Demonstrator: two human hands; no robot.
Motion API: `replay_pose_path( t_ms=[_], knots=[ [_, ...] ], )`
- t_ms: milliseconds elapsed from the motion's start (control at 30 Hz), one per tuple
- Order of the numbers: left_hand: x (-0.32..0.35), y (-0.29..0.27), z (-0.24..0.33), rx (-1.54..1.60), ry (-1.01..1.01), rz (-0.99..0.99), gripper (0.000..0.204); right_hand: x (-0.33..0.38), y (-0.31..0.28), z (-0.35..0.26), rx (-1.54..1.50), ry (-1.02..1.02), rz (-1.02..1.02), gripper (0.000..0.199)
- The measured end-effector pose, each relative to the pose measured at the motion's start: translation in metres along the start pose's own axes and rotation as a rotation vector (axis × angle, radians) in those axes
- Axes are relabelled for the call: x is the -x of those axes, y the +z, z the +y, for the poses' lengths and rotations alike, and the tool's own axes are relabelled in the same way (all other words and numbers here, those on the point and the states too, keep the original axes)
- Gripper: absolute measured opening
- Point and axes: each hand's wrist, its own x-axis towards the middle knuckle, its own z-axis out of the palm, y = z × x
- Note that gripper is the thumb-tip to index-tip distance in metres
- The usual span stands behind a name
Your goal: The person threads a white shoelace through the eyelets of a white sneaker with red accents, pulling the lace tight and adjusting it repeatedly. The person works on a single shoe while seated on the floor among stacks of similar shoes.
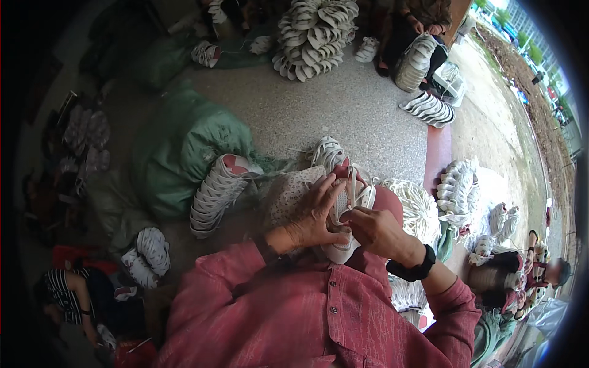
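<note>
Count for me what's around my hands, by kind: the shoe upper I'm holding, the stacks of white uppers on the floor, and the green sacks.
White shoe upper held by the left hand and right hand: 1
Stacks or piles of white uppers on the floor: about 9
Green sacks: 2
Total: about 12

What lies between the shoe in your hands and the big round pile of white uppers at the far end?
In the head view, mostly bare speckled floor separates the shoe from the round pile; only another white upper lies just beyond the shoe.

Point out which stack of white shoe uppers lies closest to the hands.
The curved stack left of the left hand, leaning on the green sack; other stacks lie farther away.
</note>
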Motion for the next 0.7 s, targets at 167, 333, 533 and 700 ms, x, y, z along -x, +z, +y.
replay_pose_path(
  t_ms=[167,333,533,700],
  knots=[
    [-0.002,-0.003,0.000,0.018,-0.035,-0.025,0.124,0.006,0.049,0.025,-0.020,0.069,0.167,0.017],
    [-0.003,-0.002,-0.001,0.028,-0.036,-0.022,0.123,0.005,0.067,0.036,0.274,-0.090,0.239,0.017],
    [-0.003,-0.002,-0.003,0.044,-0.038,-0.034,0.125,0.003,0.066,0.034,0.196,-0.038,0.247,0.016],
    [-0.003,-0.003,-0.004,0.035,-0.009,-0.023,0.125,-0.003,0.059,0.026,0.170,-0.020,0.098,0.012]
  ],
)
